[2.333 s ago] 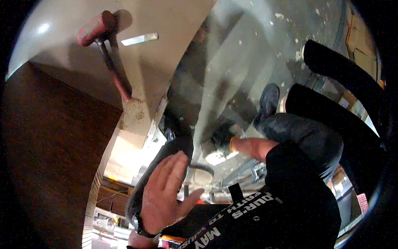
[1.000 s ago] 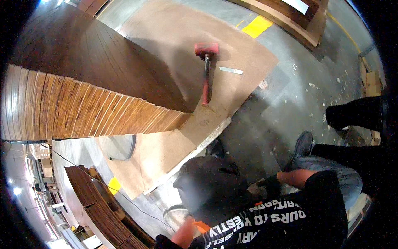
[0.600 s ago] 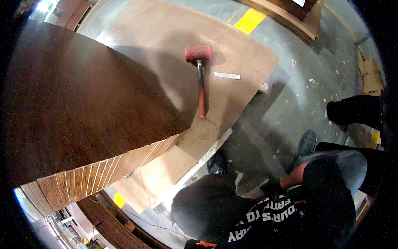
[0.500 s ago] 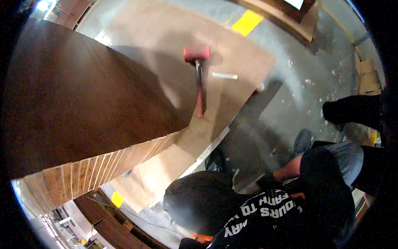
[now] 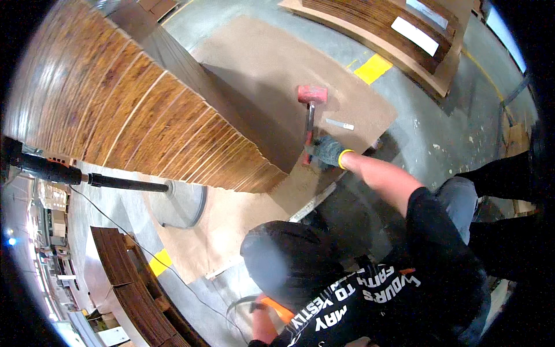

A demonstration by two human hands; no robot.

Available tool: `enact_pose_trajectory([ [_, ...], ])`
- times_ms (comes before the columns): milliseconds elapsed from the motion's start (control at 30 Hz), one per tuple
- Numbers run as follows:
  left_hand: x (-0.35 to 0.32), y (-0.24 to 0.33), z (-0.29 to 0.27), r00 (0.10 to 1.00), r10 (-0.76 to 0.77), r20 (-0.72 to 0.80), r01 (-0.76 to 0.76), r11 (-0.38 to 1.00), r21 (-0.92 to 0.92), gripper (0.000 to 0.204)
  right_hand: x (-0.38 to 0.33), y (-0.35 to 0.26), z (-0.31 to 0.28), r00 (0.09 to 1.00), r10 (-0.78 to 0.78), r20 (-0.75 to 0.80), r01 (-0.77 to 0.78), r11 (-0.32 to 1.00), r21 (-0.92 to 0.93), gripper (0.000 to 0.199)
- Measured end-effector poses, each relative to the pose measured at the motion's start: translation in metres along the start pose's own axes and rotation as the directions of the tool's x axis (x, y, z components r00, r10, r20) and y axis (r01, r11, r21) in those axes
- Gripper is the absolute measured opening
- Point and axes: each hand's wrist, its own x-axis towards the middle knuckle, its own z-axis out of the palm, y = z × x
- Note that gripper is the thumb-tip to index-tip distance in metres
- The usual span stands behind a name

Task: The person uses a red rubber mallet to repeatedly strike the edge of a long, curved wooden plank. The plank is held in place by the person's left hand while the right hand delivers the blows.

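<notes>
A mallet with a red head (image 5: 312, 94) and a dark handle lies on a brown fibreboard sheet (image 5: 260, 63) on the concrete floor. My right hand (image 5: 327, 151), in a dark grey glove with a yellow cuff, is closed around the lower end of the mallet's handle, my bare forearm stretched out to it. A tall stack of striped wooden panels (image 5: 133, 110) stands just left of the mallet. My left hand is largely hidden behind my dark knee (image 5: 289, 260); only a bit of forearm (image 5: 261, 331) beside something orange (image 5: 276, 307) shows at the bottom edge.
A small white strip (image 5: 340, 124) lies right of the mallet. A round grey stand base (image 5: 180, 203) with a black pole sits at the left. Dark board stacks lie at the top (image 5: 376, 20) and lower left (image 5: 133, 289). Another person's black-trousered legs (image 5: 509, 173) stand at the right.
The mallet lay alone on the sheet before; my right hand has reached out and closed on its handle. The view has swung, showing more of the panel stack's striped edge.
</notes>
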Motion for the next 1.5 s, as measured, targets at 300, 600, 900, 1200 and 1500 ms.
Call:
enact_pose_trajectory([
  [300,-0.006,0.157,-0.149,0.641,0.18,-0.746,-0.637,0.666,-0.387,0.038,0.024,-0.044,-0.003,0.825,0.439,-0.356,-0.333,0.886,0.322,0.042],
  [600,0.006,0.308,-0.123,0.513,0.581,-0.632,-0.858,0.36,-0.365,0.066,-0.057,-0.069,-0.058,0.677,0.052,-0.734,0.399,0.812,0.425,0.016],
  [900,0.034,0.31,-0.121,0.589,0.46,-0.665,-0.765,0.582,-0.275,0.048,-0.141,-0.14,-0.153,0.82,-0.004,-0.573,0.515,0.442,0.734,0.039],
  [1200,0.039,0.294,-0.122,0.578,0.488,-0.653,-0.732,0.665,-0.151,0.042,-0.117,-0.146,-0.112,0.608,-0.357,-0.71,0.692,0.676,0.253,0.061],
  [1500,0.047,0.29,-0.121,0.575,0.503,-0.645,-0.773,0.592,-0.228,0.035,-0.118,-0.15,-0.097,0.588,-0.369,-0.72,0.626,0.771,0.116,0.055],
])
